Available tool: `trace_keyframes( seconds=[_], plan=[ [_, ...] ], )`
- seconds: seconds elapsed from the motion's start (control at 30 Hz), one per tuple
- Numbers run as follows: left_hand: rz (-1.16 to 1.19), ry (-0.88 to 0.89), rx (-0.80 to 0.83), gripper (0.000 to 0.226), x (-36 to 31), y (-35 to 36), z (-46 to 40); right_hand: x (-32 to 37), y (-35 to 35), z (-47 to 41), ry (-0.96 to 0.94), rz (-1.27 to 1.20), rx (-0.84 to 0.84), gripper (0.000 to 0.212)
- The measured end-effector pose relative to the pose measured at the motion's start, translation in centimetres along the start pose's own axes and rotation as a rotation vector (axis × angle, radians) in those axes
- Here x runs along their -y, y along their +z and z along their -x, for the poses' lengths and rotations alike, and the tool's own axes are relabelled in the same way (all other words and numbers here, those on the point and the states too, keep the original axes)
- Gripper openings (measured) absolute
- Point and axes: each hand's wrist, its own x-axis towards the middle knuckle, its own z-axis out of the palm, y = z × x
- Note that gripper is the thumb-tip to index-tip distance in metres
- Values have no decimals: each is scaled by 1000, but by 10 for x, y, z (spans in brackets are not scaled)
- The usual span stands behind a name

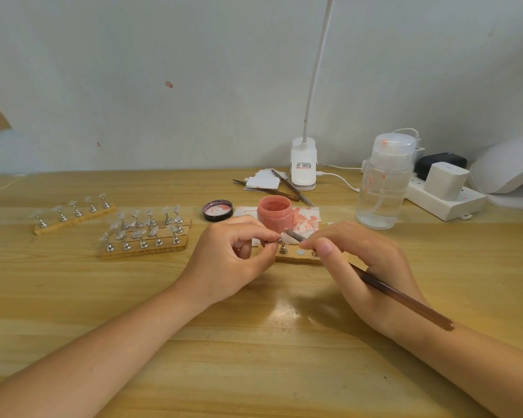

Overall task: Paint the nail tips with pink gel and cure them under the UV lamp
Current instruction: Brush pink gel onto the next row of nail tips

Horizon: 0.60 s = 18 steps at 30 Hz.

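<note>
- Left hand (233, 260): pinches nail tip (283, 236) on its metal stand, mid-tabletop (254, 357).
- Right hand (372, 267): grips brush (405, 300), bristles at tip.
- Pink gel jar (274, 214): open, just behind.
- UV lamp (507, 170): far right corner.

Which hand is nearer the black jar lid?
Left. The left hand sits just below and right of the black lid; the right hand is farther right, past the pink jar.

home nail desk: uv lamp (509, 170), tip stands (144, 236).
</note>
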Motion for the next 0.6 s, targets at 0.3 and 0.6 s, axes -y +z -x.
trace_keyframes(
  seconds=[0.3,0.6],
  plan=[
    [-7,-1,28,13,2,-1,0,3,-5,3,43,-108,1,49],
    [-42,33,32,18,4,-1,-2,3,-2,0,182,-205,-108,13]
  ],
)
